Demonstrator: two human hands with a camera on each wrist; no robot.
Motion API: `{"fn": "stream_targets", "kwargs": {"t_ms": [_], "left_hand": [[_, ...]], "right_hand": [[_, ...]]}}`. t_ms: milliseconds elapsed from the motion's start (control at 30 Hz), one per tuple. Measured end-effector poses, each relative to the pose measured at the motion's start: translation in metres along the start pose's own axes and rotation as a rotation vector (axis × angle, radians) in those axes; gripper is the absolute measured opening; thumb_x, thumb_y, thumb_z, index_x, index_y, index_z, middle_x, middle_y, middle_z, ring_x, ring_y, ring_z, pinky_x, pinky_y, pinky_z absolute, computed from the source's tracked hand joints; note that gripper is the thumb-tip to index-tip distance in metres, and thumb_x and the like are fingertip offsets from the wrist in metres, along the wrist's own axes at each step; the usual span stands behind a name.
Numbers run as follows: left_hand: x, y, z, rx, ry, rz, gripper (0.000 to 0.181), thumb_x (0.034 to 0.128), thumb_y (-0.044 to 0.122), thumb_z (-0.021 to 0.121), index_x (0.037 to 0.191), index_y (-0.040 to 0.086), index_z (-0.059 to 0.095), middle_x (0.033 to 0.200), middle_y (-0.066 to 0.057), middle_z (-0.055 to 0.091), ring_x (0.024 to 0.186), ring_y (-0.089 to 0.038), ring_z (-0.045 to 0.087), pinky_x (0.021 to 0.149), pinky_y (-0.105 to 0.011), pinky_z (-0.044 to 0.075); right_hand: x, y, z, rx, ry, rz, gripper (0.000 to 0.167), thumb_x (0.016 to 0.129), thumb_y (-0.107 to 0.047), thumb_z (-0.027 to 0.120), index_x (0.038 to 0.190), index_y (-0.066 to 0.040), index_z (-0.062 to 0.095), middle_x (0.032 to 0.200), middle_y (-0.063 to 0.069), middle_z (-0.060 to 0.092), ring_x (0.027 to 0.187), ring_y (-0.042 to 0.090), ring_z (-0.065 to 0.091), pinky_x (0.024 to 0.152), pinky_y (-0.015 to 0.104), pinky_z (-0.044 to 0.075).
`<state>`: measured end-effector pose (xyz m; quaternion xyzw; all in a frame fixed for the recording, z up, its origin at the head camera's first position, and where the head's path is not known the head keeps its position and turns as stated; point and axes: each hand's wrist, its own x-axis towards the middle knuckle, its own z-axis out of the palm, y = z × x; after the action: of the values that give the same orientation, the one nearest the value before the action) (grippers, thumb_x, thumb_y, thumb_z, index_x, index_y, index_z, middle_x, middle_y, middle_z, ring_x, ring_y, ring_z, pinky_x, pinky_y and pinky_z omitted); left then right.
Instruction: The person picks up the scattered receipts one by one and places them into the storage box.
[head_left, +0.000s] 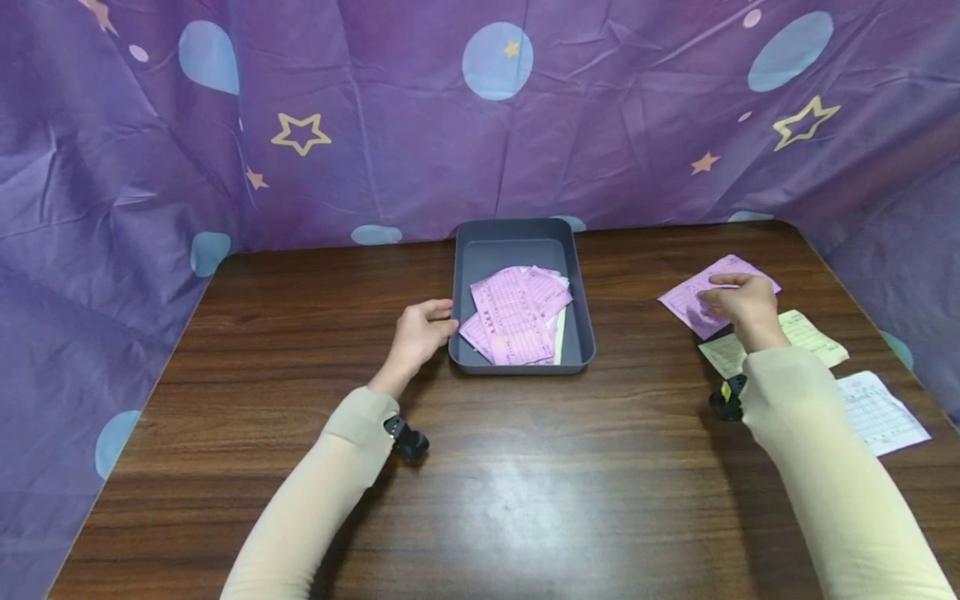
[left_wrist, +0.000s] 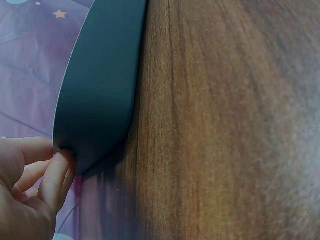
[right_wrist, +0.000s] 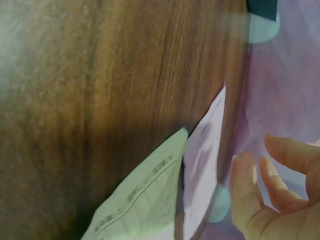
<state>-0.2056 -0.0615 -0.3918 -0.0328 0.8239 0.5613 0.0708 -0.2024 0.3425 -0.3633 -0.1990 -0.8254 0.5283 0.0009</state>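
Thumb and fingers of the right hand (head_left: 746,307) stand apart, with nothing between them, above a purple rectangular printed paper sheet (head_left: 686,301). This sheet lies near the far right corner of the brown wood-grain tabletop (head_left: 600,467). Such flat paper may be difficult to pick up: fingertips coming down too flat could only push it toward the far edge, or crease it. On its near side lies a pale yellow-green printed paper sheet (head_left: 812,337); I cannot tell whether the two overlap, and if so, both could be lifted together. Closer to the right edge is a white printed paper sheet (head_left: 883,415), partly hidden by the cream-coloured right sleeve (head_left: 832,475), which could drag it if lowered. The left hand (head_left: 420,337) pinches the rim of a dark grey rectangular tray (head_left: 517,252) at its left side. The tray stands by the middle of the far edge; a strong pull might tilt it. Inside, purple printed sheets (head_left: 512,318) lie loosely crossed over paler paper, so a jerk could make them slide.
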Motion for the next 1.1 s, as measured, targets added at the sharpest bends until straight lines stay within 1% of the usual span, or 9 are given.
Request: {"fn": "stream_targets", "kwargs": {"t_ms": [67, 200, 300, 467, 700, 800, 933, 967, 1100], "left_hand": [[0.0, 0.0, 0.0, 0.001, 0.0, 0.0, 0.039, 0.0879, 0.0, 0.06, 0.127, -0.003, 0.058, 0.122, -0.024, 0.064, 0.106, -0.033, 0.066, 0.086, -0.033, 0.059], [0.0, 0.001, 0.0, -0.001, 0.0, 0.0, 0.039, 0.0876, -0.001, 0.061, 0.127, -0.004, 0.058, 0.122, -0.024, 0.064, 0.106, -0.033, 0.066, 0.085, -0.033, 0.059], [0.0, 0.001, 0.0, -0.01, -0.001, 0.0, 0.04, 0.0876, -0.001, 0.06, 0.127, -0.004, 0.057, 0.122, -0.024, 0.064, 0.106, -0.033, 0.066, 0.085, -0.034, 0.059], [0.0, 0.0, 0.0, -0.023, -0.004, -0.004, 0.04, 0.0877, -0.001, 0.06, 0.127, -0.004, 0.057, 0.122, -0.024, 0.064, 0.108, -0.033, 0.065, 0.086, -0.034, 0.059], [-0.001, 0.0, 0.0, -0.03, -0.007, -0.008, 0.04, 0.0878, -0.002, 0.06, 0.127, -0.004, 0.057, 0.123, -0.024, 0.063, 0.11, -0.033, 0.065, 0.087, -0.034, 0.058], [0.0, 0.0, -0.001, -0.029, -0.009, -0.004, 0.04, 0.0881, -0.002, 0.06, 0.128, -0.005, 0.056, 0.123, -0.025, 0.063, 0.11, -0.034, 0.064, 0.087, -0.034, 0.058], [0.0, 0.0, -0.001, -0.023, -0.008, -0.001, 0.04, 0.0881, -0.002, 0.06, 0.128, -0.005, 0.056, 0.123, -0.025, 0.063, 0.11, -0.034, 0.064, 0.087, -0.034, 0.059], [0.0, 0.0, -0.001, -0.022, -0.007, -0.001, 0.04, 0.0881, -0.002, 0.06, 0.128, -0.005, 0.056, 0.123, -0.025, 0.063, 0.11, -0.034, 0.064, 0.087, -0.034, 0.059], [-0.001, 0.001, 0.0, -0.013, -0.007, -0.002, 0.04, 0.0881, -0.001, 0.06, 0.128, -0.004, 0.057, 0.123, -0.025, 0.063, 0.11, -0.033, 0.065, 0.086, -0.034, 0.059]], "right_hand": [[0.0, 0.003, -0.004, 0.078, -0.019, 0.02, 0.021, 0.086, 0.004, 0.055, 0.084, -0.017, 0.058, 0.052, -0.024, 0.055, 0.051, -0.01, 0.055, 0.054, 0.007, 0.052], [0.001, 0.01, -0.012, 0.08, -0.007, 0.052, 0.027, 0.084, 0.006, 0.055, 0.079, -0.02, 0.056, 0.051, -0.024, 0.055, 0.052, -0.011, 0.054, 0.055, 0.006, 0.051], [0.002, 0.014, -0.016, -0.023, 0.027, 0.075, 0.017, 0.083, 0.003, 0.057, 0.098, -0.007, 0.057, 0.054, -0.027, 0.049, 0.054, -0.011, 0.051, 0.054, 0.007, 0.05], [0.005, 0.021, -0.019, -0.196, 0.033, 0.11, 0.046, 0.082, -0.003, 0.06, 0.123, 0.013, 0.05, 0.053, -0.024, 0.046, 0.053, -0.006, 0.048, 0.051, 0.013, 0.046], [0.006, 0.023, -0.015, -0.347, 0.008, 0.061, 0.054, 0.079, -0.008, 0.065, 0.126, 0.014, 0.05, 0.053, -0.018, 0.049, 0.056, -0.004, 0.046, 0.053, 0.017, 0.04], [0.004, 0.021, -0.01, -0.398, 0.013, 0.028, 0.05, 0.081, -0.013, 0.065, 0.122, 0.013, 0.054, 0.063, 0.0, 0.06, 0.069, 0.012, 0.054, 0.06, 0.02, 0.039], [0.002, 0.02, -0.003, -0.456, 0.023, -0.023, 0.046, 0.085, -0.019, 0.062, 0.116, 0.013, 0.055, 0.104, 0.034, 0.06, 0.099, 0.042, 0.054, 0.066, 0.028, 0.04], [0.002, 0.021, -0.002, -0.476, 0.029, -0.036, 0.045, 0.085, -0.02, 0.063, 0.116, 0.013, 0.055, 0.115, 0.036, 0.055, 0.106, 0.047, 0.052, 0.069, 0.031, 0.041], [0.003, 0.022, 0.002, -0.53, 0.04, -0.058, 0.043, 0.085, -0.017, 0.063, 0.116, 0.011, 0.056, 0.123, 0.036, 0.052, 0.114, 0.051, 0.046, 0.087, 0.048, 0.043]]}}
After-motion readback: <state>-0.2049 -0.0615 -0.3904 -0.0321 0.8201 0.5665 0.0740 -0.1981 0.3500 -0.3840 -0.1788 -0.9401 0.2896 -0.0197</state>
